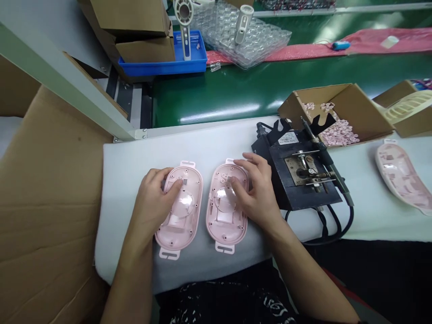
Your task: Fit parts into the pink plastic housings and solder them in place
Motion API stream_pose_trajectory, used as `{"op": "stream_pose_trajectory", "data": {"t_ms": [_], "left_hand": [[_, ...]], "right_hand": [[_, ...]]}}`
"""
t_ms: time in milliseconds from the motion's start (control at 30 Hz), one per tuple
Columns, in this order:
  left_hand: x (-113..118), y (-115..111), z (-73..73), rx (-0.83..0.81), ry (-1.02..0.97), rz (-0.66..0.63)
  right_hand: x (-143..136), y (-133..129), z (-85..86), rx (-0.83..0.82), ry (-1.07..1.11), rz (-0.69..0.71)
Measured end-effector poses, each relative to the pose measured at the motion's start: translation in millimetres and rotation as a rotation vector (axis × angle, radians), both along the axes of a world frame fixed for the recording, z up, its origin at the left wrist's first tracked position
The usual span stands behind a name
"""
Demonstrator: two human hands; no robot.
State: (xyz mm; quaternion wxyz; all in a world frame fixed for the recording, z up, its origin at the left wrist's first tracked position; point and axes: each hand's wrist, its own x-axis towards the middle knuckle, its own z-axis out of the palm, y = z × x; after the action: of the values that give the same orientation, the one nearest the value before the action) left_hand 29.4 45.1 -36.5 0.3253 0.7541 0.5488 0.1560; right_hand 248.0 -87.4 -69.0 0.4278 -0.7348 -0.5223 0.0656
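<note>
Two oval pink plastic housings lie side by side on the white bench cover, hollow side up, with slotted tabs at both ends. My left hand (153,198) grips the left housing (178,236) by its upper left edge, the thumb inside near a small grey square. On the right housing (224,229), my right hand (258,193) has its thumb inside the upper part, by some small round pink pieces, and its fingers over the upper right rim. Whether a small piece is under either thumb is hidden.
A black soldering fixture (297,180) with an iron and cables stands right of my hand. Behind it a cardboard box (364,108) holds small pink parts. Another pink housing (401,175) lies far right. A blue tray (162,67) sits at the back; a large carton (50,202) stands left.
</note>
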Motion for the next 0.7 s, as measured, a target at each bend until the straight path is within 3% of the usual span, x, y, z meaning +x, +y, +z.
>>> {"op": "stream_pose_trajectory", "data": {"t_ms": [133, 300, 700], "left_hand": [[-2.1, -2.9, 4.1, -0.051, -0.009, 0.057], [-4.6, -9.7, 10.2, -0.308, -0.234, 0.154], [-5.9, -13.2, 11.2, -0.28, -0.167, 0.066]], "right_hand": [[0.2, 3.4, -4.3, -0.095, 0.033, 0.033], [-2.2, 11.5, -0.3, -0.238, 0.103, -0.022], [-2.1, 11.4, -0.7, -0.279, 0.046, 0.031]]}}
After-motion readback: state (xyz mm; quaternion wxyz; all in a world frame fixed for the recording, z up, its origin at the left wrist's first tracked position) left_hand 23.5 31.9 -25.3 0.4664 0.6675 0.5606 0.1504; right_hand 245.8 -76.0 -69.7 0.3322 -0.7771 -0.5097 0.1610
